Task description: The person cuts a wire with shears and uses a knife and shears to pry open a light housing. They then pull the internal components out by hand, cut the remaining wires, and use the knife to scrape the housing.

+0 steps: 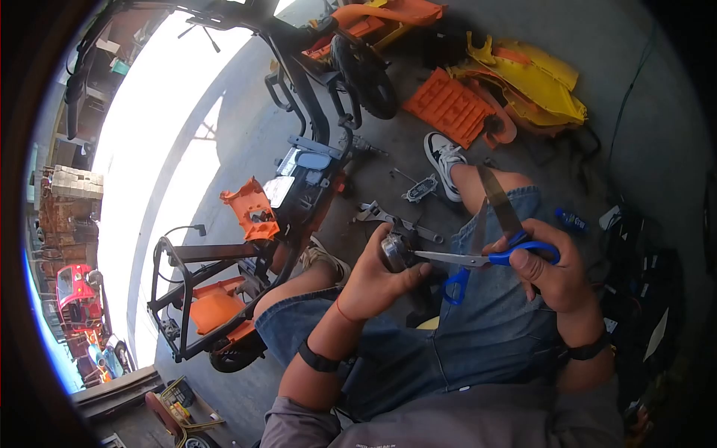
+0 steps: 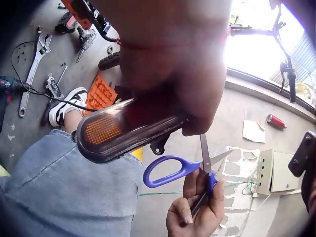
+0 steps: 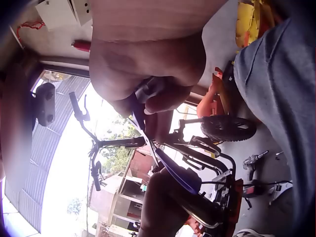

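- Lamp (image 2: 118, 131), oval with amber section: was held over the lap, gripped by the curled fingers of the left hand (image 1: 377, 280).
- Scissors (image 1: 534, 252), blue-handled: blades spread, near the lamp; contact could not be determined.
- Right hand (image 1: 556, 272): fingers curled round the scissors.
- Wrench (image 1: 403, 224): lay on the floor (image 1: 373, 183) between the shoes (image 1: 446, 166).

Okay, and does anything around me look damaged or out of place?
The black bike frame looks mostly bare, with orange panels and yellow panels loose on the floor; probably dismantling, not damage. The open scissors point close to your left hand.
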`<action>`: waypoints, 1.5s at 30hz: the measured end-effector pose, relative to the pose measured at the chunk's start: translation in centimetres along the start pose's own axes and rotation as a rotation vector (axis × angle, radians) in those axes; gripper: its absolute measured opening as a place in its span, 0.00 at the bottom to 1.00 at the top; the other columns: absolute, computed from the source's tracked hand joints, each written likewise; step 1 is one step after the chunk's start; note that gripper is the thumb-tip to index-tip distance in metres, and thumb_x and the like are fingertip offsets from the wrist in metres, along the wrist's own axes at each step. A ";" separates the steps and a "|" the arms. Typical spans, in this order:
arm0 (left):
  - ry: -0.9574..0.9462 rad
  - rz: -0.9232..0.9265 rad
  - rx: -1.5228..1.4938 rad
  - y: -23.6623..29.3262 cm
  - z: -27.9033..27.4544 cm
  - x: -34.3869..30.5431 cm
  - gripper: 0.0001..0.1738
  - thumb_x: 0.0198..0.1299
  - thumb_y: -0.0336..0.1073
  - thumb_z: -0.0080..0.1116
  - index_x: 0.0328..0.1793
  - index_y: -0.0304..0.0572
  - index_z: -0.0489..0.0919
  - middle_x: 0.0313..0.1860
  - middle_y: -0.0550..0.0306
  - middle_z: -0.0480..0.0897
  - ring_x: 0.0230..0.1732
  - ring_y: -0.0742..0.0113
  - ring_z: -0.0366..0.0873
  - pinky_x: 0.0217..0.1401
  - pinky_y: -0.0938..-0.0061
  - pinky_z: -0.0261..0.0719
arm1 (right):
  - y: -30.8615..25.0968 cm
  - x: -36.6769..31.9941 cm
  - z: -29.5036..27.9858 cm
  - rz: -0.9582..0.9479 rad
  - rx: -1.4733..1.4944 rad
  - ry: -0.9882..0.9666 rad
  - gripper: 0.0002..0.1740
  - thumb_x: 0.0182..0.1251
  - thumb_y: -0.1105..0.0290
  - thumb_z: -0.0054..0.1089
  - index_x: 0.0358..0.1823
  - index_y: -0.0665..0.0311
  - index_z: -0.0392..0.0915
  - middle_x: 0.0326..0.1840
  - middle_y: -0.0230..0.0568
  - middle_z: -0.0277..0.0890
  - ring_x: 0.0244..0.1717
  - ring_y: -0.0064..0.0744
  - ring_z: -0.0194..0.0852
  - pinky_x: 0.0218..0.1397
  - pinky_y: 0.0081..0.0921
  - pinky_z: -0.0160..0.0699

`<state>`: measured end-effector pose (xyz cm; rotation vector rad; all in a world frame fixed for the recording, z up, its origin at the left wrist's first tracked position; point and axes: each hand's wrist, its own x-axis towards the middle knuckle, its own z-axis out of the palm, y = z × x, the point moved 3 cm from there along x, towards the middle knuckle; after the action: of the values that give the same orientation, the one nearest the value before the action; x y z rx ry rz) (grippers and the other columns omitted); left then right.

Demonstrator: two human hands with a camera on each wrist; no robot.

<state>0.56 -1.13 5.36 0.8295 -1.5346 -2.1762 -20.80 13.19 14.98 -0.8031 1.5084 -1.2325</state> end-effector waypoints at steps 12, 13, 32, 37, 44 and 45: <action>-0.179 -0.114 -0.147 0.2 0.4 -0.1 0.35 0.56 0.35 0.77 0.65 0.35 0.69 0.48 0.53 0.85 0.52 0.65 0.84 0.59 0.68 0.80 | -0.8 2.7 -1.8 0.027 0.036 -0.181 0.19 0.76 0.55 0.64 0.50 0.67 0.83 0.38 0.34 0.85 0.18 0.11 0.66 0.21 0.12 0.66; -0.195 -0.140 -0.151 0.2 0.4 -0.1 0.34 0.55 0.35 0.76 0.64 0.35 0.69 0.49 0.53 0.85 0.53 0.64 0.84 0.60 0.67 0.80 | -0.8 2.9 -1.9 0.039 0.051 -0.209 0.19 0.75 0.56 0.64 0.50 0.68 0.83 0.38 0.35 0.85 0.18 0.11 0.67 0.21 0.13 0.66; -0.271 -0.271 -0.100 -1.9 1.0 0.4 0.45 0.52 0.27 0.72 0.74 0.31 0.60 0.49 0.52 0.85 0.52 0.65 0.84 0.59 0.67 0.81 | -1.4 5.8 -3.5 0.091 -0.057 -0.280 0.33 0.74 0.60 0.66 0.70 0.76 0.69 0.48 0.45 0.88 0.23 0.13 0.75 0.19 0.12 0.67; -0.133 -0.201 0.026 -1.9 0.7 1.2 0.48 0.49 0.26 0.74 0.74 0.29 0.58 0.52 0.57 0.79 0.51 0.71 0.80 0.58 0.72 0.80 | -0.3 6.5 -4.2 0.057 -0.076 -0.253 0.31 0.73 0.62 0.68 0.70 0.73 0.70 0.51 0.44 0.87 0.36 0.18 0.83 0.26 0.13 0.73; 0.040 -0.111 0.228 -2.1 -0.1 3.4 0.45 0.50 0.23 0.70 0.74 0.30 0.58 0.50 0.51 0.79 0.45 0.72 0.81 0.46 0.77 0.81 | 4.4 9.4 -5.8 -0.180 -0.011 -0.348 0.25 0.67 0.76 0.71 0.65 0.68 0.78 0.49 0.39 0.85 0.53 0.28 0.84 0.63 0.28 0.79; 0.056 -0.064 0.299 -2.2 -0.3 3.9 0.44 0.51 0.23 0.70 0.73 0.31 0.59 0.50 0.50 0.79 0.44 0.72 0.81 0.45 0.76 0.81 | 4.6 9.7 -6.0 -0.178 -0.008 -0.346 0.25 0.67 0.76 0.71 0.65 0.68 0.78 0.49 0.39 0.85 0.53 0.28 0.84 0.63 0.28 0.79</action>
<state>-2.13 -2.84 2.24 1.0349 -1.8565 -1.9739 -28.97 7.36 7.87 -1.1135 1.1807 -1.1455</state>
